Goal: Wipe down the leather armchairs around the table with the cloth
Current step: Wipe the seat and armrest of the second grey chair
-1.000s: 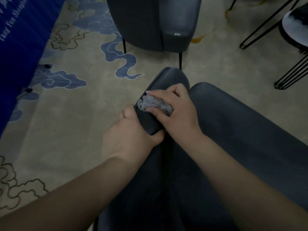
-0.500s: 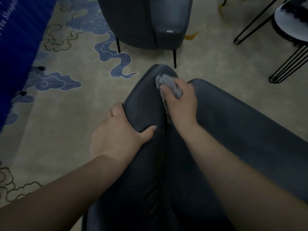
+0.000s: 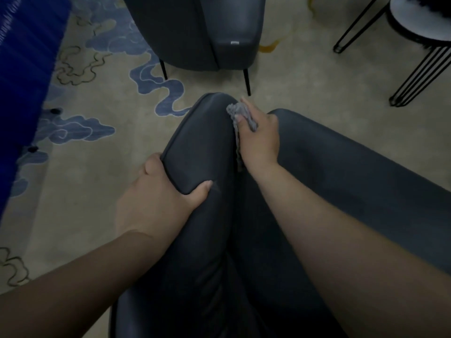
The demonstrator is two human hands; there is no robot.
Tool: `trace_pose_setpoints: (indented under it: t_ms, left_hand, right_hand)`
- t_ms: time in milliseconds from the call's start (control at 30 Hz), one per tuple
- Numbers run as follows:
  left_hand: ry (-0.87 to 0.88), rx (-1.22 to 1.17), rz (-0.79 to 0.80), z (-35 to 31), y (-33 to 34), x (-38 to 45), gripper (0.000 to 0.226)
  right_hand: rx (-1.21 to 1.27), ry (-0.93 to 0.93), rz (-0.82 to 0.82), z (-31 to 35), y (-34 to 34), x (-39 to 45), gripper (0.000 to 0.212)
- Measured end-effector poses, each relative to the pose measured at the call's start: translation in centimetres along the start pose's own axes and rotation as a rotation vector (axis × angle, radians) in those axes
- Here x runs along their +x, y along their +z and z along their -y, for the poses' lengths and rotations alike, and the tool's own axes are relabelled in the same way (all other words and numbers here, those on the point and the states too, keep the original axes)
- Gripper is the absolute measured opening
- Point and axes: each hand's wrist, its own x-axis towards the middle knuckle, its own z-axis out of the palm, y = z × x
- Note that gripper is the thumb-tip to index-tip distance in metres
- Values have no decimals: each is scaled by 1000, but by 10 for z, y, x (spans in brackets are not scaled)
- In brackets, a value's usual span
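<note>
while the right hand (image 3: pixel 260 140) pinches the grey cloth (image 3: pixel 240 118) in the seam beside the near armchair's armrest (image 3: pixel 202 142), left hand (image 3: pixel 156 198) curled round its edge, second armchair (image 3: pixel 195 28) looks untouched, job seemingly mid-way.

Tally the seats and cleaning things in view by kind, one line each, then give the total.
Dark leather armchairs: 2, the near one gripped by the left hand, and one beyond it.
Wire-legged stools: 1, at the upper right edge.
Grey cloths: 1, held by the right hand.
Total: 4
</note>
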Motion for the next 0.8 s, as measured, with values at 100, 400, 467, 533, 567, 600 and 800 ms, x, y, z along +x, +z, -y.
trace_pose_setpoints:
  t_ms: [100, 400, 467, 533, 567, 600, 800]
  left_hand:
    - [1, -9, -1, 1, 1, 0, 92]
    - [25, 10, -19, 2, 3, 0, 84]
    - [34, 24, -27, 2, 3, -1, 82]
    - [39, 32, -31, 2, 2, -1, 78]
    - [37, 27, -30, 2, 2, 0, 75]
    - [34, 19, -30, 2, 2, 0, 72]
    - [26, 35, -39, 0, 2, 0, 67]
  right_hand:
    - [-46, -100, 6, -7, -1, -55, 41]
    - [39, -61, 76, -18, -18, -108, 42]
    - [24, -15, 17, -10, -11, -70, 42]
    - [39, -19, 15, -1, -4, -62, 41]
    - [30, -49, 29, 1, -2, -73, 41]
    - [18, -92, 48, -1, -2, -90, 42]
    - [95, -108, 203, -27, -30, -192, 40]
